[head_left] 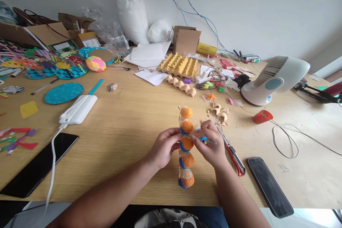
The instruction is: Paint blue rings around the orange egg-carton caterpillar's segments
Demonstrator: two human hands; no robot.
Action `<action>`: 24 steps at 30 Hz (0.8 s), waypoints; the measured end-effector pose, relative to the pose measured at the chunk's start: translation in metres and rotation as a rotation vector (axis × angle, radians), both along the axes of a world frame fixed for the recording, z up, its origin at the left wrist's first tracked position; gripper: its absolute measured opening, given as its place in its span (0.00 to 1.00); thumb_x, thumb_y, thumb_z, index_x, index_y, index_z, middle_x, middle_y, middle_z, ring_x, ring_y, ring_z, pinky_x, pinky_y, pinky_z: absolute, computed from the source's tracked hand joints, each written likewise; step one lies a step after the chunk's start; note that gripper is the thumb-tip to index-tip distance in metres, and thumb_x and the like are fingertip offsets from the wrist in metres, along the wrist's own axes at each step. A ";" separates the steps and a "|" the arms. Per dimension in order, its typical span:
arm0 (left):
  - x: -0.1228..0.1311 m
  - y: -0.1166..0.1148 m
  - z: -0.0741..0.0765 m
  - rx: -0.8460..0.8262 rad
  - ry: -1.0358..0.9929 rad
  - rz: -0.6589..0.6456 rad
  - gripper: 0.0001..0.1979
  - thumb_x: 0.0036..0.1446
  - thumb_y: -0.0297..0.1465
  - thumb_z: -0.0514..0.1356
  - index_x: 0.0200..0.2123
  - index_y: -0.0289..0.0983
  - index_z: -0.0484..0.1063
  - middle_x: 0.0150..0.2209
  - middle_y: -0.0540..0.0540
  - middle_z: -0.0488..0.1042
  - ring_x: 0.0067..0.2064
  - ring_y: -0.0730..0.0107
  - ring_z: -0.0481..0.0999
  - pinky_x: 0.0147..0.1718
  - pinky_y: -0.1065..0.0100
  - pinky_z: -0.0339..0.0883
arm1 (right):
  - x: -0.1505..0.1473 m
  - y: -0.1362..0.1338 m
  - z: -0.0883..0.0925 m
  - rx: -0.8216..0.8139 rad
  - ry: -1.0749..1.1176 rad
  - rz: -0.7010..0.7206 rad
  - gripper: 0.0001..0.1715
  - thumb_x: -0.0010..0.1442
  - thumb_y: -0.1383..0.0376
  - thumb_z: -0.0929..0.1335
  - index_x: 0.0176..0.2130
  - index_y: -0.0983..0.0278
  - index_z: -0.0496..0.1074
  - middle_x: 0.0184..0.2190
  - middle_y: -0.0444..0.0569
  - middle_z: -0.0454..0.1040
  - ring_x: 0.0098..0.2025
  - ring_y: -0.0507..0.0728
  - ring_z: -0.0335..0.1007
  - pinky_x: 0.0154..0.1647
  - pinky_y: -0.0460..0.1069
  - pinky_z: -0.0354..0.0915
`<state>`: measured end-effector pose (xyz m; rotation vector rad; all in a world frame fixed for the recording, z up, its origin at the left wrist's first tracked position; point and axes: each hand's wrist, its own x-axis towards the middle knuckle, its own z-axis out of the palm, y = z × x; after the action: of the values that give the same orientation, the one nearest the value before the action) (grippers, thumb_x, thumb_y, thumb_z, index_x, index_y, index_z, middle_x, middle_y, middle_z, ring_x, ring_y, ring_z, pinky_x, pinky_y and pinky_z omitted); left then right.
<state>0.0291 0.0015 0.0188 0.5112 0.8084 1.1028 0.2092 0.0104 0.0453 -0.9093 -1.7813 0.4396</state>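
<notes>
A strip of egg-carton cups (186,161) is held lengthwise in front of me, its several cups coated in orange modelling clay with blue along their left and lower sides. Bare tan carton shows on the bottom cup and the left edge. My left hand (166,146) is closed on the strip's left edge, near the second and third cups. On the other side, my right hand (212,145) touches the strip with its thumb, between those same cups. A bit of blue modelling clay (204,138) with a thin blue strand shows among its pinched fingers, partly hidden.
A red box cutter (235,158) and a phone (269,187) lie right of my right arm. Tan carton scraps (219,112), a red cup (262,116) and a white fan (275,80) stand beyond. Leftward are a power bank (80,110) and a black tablet-like slab (40,164).
</notes>
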 end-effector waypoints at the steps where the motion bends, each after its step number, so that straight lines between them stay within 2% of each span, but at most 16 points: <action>1: 0.000 0.000 0.000 0.002 0.006 -0.005 0.16 0.46 0.36 0.77 0.38 0.36 0.85 0.35 0.45 0.83 0.35 0.68 0.80 0.34 0.70 0.75 | -0.001 0.000 0.000 0.008 -0.012 -0.011 0.10 0.60 0.71 0.75 0.29 0.60 0.74 0.31 0.43 0.64 0.34 0.54 0.64 0.33 0.51 0.61; 10: -0.001 -0.001 0.000 0.043 0.042 -0.031 0.12 0.51 0.35 0.74 0.39 0.37 0.85 0.37 0.45 0.84 0.35 0.70 0.79 0.33 0.73 0.72 | -0.004 -0.002 -0.002 0.089 -0.102 -0.133 0.11 0.62 0.70 0.74 0.28 0.60 0.73 0.30 0.44 0.65 0.34 0.55 0.65 0.36 0.53 0.62; 15: -0.001 -0.002 -0.002 0.038 0.048 -0.028 0.11 0.52 0.34 0.74 0.39 0.38 0.85 0.36 0.46 0.84 0.34 0.71 0.79 0.33 0.72 0.72 | -0.004 -0.002 -0.001 0.052 -0.063 -0.063 0.10 0.62 0.68 0.74 0.28 0.60 0.74 0.30 0.44 0.65 0.34 0.55 0.65 0.34 0.52 0.62; 24: 0.000 -0.003 -0.001 0.065 0.073 -0.038 0.13 0.52 0.36 0.74 0.40 0.37 0.84 0.38 0.43 0.84 0.37 0.64 0.81 0.37 0.66 0.75 | -0.005 -0.002 0.000 0.011 -0.037 -0.075 0.11 0.62 0.68 0.74 0.28 0.60 0.74 0.29 0.44 0.66 0.33 0.55 0.65 0.33 0.52 0.63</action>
<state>0.0289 -0.0014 0.0183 0.6214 0.8254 1.0833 0.2040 0.0080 0.0454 -0.9791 -1.7748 0.3672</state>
